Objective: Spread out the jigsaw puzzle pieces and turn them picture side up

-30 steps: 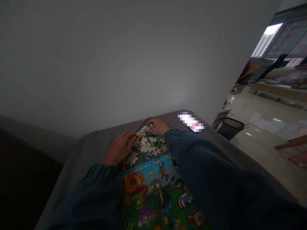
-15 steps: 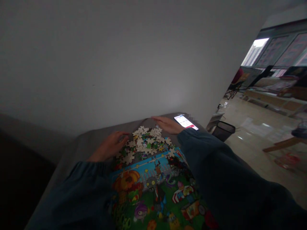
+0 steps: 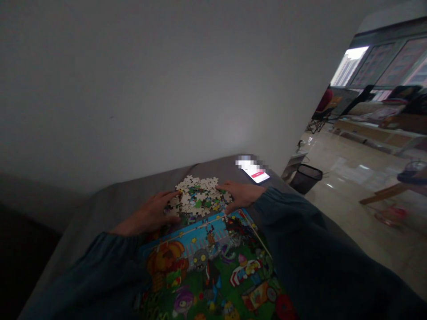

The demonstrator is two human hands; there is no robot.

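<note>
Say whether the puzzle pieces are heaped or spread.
Heaped: the puzzle pieces overlap in a pile between the left hand and the right hand.

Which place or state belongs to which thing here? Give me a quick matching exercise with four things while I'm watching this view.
Things:
1. Puzzle pieces
2. Phone
3. Bin
4. Cartoon picture

Places and states:
A. Dark, off to the right beyond the edge of the grey cover
B. Lying between the two sleeves, with green and blue in it
C. Heaped between the left hand and the right hand
D. Screen lit up

Right pairs: 1-C, 2-D, 3-A, 4-B
</note>
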